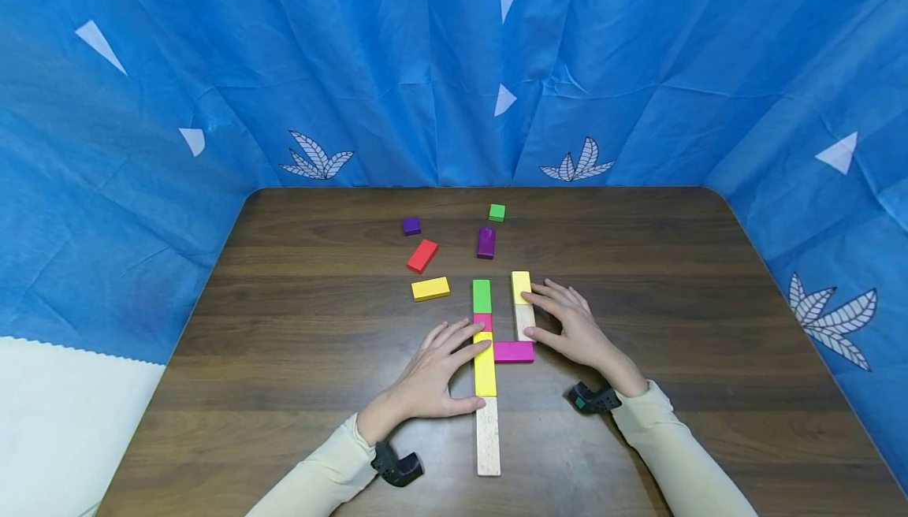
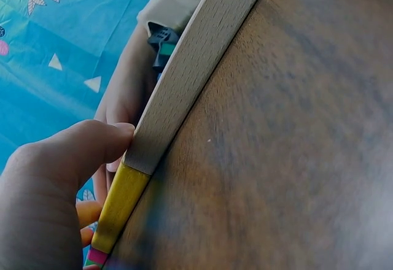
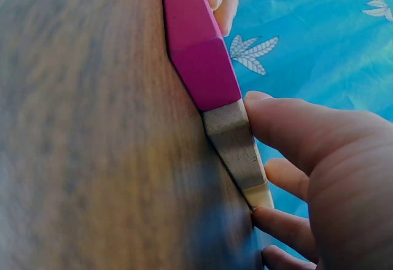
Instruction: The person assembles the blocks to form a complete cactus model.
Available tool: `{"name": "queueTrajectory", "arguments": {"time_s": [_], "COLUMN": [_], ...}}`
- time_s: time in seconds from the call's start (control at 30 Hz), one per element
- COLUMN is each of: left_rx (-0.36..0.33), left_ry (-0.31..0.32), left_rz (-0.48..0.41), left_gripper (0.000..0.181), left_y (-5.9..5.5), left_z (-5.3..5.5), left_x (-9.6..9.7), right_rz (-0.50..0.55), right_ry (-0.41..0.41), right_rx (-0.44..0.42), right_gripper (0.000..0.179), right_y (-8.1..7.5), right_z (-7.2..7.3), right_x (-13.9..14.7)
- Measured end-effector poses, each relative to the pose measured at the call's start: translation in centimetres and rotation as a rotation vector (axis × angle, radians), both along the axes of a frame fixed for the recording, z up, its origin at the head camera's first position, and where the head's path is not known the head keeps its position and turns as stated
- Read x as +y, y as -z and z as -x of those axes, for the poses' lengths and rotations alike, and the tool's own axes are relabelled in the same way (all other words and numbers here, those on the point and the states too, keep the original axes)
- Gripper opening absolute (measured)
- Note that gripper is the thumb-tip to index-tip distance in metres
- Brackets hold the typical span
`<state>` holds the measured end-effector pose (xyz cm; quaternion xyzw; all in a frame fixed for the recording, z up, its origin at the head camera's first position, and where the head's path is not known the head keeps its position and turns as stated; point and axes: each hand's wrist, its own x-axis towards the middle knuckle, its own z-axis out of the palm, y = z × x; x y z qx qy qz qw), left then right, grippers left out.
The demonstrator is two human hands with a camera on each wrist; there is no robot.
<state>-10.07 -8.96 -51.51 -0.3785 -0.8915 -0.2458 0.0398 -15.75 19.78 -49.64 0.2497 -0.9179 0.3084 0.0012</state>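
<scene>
On the table a column of blocks runs away from me: a long plain wood block (image 1: pixel 489 442), a yellow block (image 1: pixel 485 375), a pink block (image 1: pixel 482 321) and a green block (image 1: pixel 481 296). My left hand (image 1: pixel 433 375) lies over its left side, fingertips on the upper blocks and thumb at the wood-yellow joint. A magenta block (image 1: pixel 514 352) extends right from the column. From its right end a short wood block (image 1: pixel 524 324) and a pale yellow block (image 1: pixel 521 288) run away from me. My right hand (image 1: pixel 571 324) touches these two with spread fingers.
Beyond the column lie a loose yellow block (image 1: pixel 430 289), a red block (image 1: pixel 422 256), a small dark purple block (image 1: pixel 411 226), a purple block (image 1: pixel 485 243) and a small green block (image 1: pixel 497 213). A blue curtain (image 1: pixel 383 68) hangs behind the wooden table (image 1: pixel 298 359).
</scene>
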Motion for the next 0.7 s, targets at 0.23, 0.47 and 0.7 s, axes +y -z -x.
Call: {"name": "queueTrajectory", "arguments": {"time_s": [0.23, 0.47, 0.7], "left_rx": [-0.006, -0.029, -0.018], "left_ry": [0.005, 0.003, 0.003], "left_rz": [-0.004, 0.013, 0.006], "left_gripper": [0.078, 0.078, 0.078], "left_y": [-0.1, -0.2, -0.2], "left_z": [0.0, 0.0, 0.0], "left_x": [0.0, 0.0, 0.1], "right_rz": [0.004, 0.015, -0.016], "right_ry": [-0.003, -0.004, 0.010], "right_rx": [-0.012, -0.085, -0.097], "right_gripper": [0.061, 0.061, 0.059], "right_y": [-0.2, -1.9, -4.6], "right_z": [0.1, 1.0, 4.6], "right_x": [0.0, 0.4, 0.0]}}
